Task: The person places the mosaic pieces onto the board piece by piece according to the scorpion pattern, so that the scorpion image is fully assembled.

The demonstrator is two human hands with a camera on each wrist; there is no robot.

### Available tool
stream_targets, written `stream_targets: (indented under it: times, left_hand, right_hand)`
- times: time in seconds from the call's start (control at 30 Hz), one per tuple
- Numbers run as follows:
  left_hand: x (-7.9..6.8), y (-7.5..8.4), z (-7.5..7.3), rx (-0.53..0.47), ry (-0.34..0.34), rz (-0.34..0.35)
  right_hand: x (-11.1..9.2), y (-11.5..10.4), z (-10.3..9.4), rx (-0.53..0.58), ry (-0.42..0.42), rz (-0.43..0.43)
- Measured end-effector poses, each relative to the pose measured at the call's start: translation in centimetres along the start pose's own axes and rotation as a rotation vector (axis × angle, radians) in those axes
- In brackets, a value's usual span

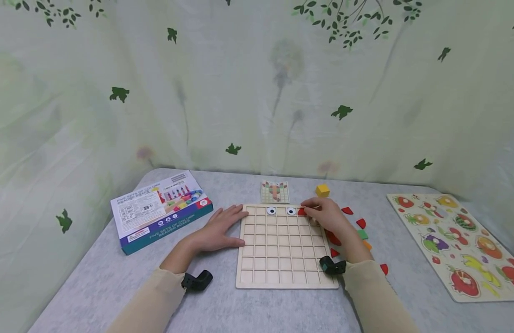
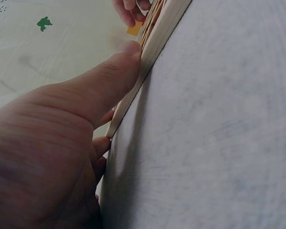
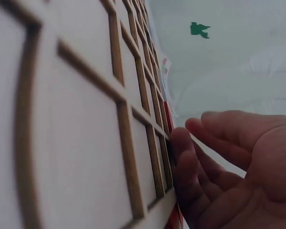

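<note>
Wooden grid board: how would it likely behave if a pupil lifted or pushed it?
The grid board would probably stay stiff: its edge looks straight and solid in the left wrist view. Lying flat and broad, it seems likelier to slide than tip. Tilted steeply, it may shed the two eye pieces, which sit in shallow, uncovered squares.

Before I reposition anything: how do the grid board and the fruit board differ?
The grid board is pale wood divided into square cells; the fruit board carries colorful fruit pictures. The left hand touches the grid board; no hand touches the fruit board. Both lie flat on the table.
</note>
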State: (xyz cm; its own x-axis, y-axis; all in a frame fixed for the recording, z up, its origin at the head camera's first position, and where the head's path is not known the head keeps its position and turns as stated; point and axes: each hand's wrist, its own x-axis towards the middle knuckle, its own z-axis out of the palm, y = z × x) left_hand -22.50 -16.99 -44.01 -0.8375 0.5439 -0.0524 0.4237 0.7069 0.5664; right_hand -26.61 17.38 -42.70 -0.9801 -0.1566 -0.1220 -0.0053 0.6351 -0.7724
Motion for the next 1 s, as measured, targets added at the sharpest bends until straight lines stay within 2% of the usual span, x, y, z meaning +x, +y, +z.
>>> stream_targets:
  times: [0.13, 0.27, 0.53, 0.7, 0.8, 1.0]
  left_hand:
    - [0.0, 0.0, 0.1, -0.003, -0.004, -0.003]
    - [0.0, -0.1, 0.1, 0.002, -0.004, -0.003]
    - [0.0, 0.1, 0.0, 0.009, 0.008, 0.008]
    - [0.0, 0.2, 0.0, 0.010, 0.009, 0.002]
    - [0.0, 0.2, 0.0, 0.008, 0.009, 0.004]
    - [-0.1, 0.2, 0.0, 0.015, 0.011, 0.007]
  right_hand:
    - [-0.2, 0.0, -0.5, 0.053, -0.042, 0.015]
    - [-0.8, -0.2, -1.2, 0.108, -0.049, 0.011]
    - [-1.2, 0.6, -2.9, 0.108, 0.056, -0.015]
    - [-1.3, 1.5, -4.3, 0.101, 0.127, 0.051]
    - [-1.4, 2.0, -5.1, 0.081, 0.148, 0.106]
    - [-1.6, 3.2, -6.3, 0.044, 0.177, 0.161]
